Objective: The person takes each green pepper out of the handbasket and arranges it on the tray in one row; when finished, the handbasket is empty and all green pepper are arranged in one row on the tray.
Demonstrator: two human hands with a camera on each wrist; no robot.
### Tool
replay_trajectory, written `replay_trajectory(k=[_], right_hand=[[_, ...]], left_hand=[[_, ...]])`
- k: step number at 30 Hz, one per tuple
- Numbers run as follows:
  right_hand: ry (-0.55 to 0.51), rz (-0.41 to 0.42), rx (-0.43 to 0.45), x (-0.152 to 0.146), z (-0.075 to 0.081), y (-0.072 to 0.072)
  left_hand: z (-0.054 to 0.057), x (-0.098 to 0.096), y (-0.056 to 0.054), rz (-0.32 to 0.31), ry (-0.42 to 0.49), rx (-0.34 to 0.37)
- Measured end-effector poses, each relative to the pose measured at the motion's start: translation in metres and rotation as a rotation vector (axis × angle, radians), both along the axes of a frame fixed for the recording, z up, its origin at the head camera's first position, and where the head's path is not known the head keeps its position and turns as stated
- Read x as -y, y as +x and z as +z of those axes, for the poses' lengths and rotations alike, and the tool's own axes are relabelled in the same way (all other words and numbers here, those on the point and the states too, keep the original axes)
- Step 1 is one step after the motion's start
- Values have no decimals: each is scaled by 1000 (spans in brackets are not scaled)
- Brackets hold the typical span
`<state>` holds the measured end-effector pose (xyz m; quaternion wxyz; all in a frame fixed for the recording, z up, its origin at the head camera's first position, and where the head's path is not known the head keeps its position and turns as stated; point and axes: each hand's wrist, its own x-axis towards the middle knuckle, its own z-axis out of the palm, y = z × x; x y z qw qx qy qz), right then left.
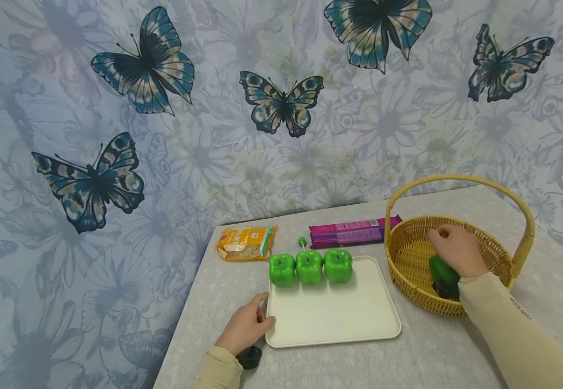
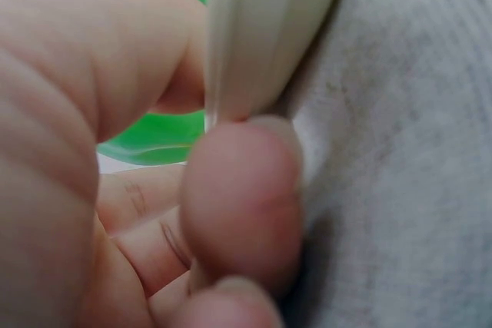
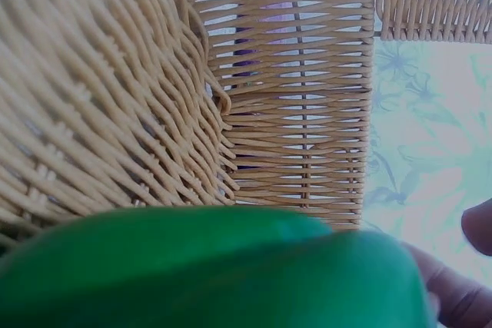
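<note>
A white rectangular tray (image 1: 335, 319) lies on the table with three green bell peppers (image 1: 309, 267) in a row along its back edge. My left hand (image 1: 246, 326) holds the tray's left rim. In the left wrist view its thumb and index finger pinch the tray edge (image 2: 257, 28). Over on the right, my right hand (image 1: 458, 251) is inside a yellow wicker basket (image 1: 413, 289). Another green bell pepper (image 3: 231, 274) is under its palm. Fingertips bend behind the pepper's far end, and most of that grip is hidden.
Behind the tray lie a yellow snack packet (image 1: 246, 243), a purple packet (image 1: 347, 233) and a small green ball on a white stick (image 1: 302, 242). The basket's tall handle (image 1: 456, 178) arches over the right hand. A butterfly-patterned wall (image 1: 203, 151) stands behind the table.
</note>
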<state>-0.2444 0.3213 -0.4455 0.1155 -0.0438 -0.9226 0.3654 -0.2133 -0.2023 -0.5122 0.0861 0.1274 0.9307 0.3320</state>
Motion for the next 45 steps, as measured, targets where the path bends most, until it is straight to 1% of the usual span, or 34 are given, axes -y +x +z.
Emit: replay_trajectory(k=[2,5,9,11,13,16,18,19,21,24,29,34,36,40,42,45], right_hand=[[-26,-15,1,0,-1,-1],[-19,-16,-1,0,-1,-2],[73,-43,-39,-1,0,0],[145,-41,-33,-1,0,0],[204,1,19,-1,0,0],[253,122,145,-2,-1,-1],[249,190,212,-2,-2,-2],[244,212,228,-2,-3,-2],[229,231,239,-1,-4,-3],[223,248,229,-1,-6,-4],[218,246,185,1,-4,-5],[149,183,117,0,-3,-6],[131,154,104,-2,-4,-6],[127,136,118,-4,-4,-7],[135,154,140,-3,-4,-6],[178,201,196,-1,-4,-6]], left_hand=[[1,0,0,2,2,0],[1,1,0,4,-2,-3],[0,1,0,3,-6,-1],[0,1,0,3,-5,2],[0,1,0,4,-4,4],[0,0,1,4,-3,5],[1,0,1,2,-5,4],[1,0,1,2,-4,4],[1,0,1,3,-6,4],[1,-1,1,5,-9,4],[1,0,0,3,-8,2],[1,0,1,7,-9,-1],[2,0,1,9,-12,-4],[3,-1,1,9,-13,-3],[3,-1,2,10,-11,1],[3,-2,2,11,-10,7]])
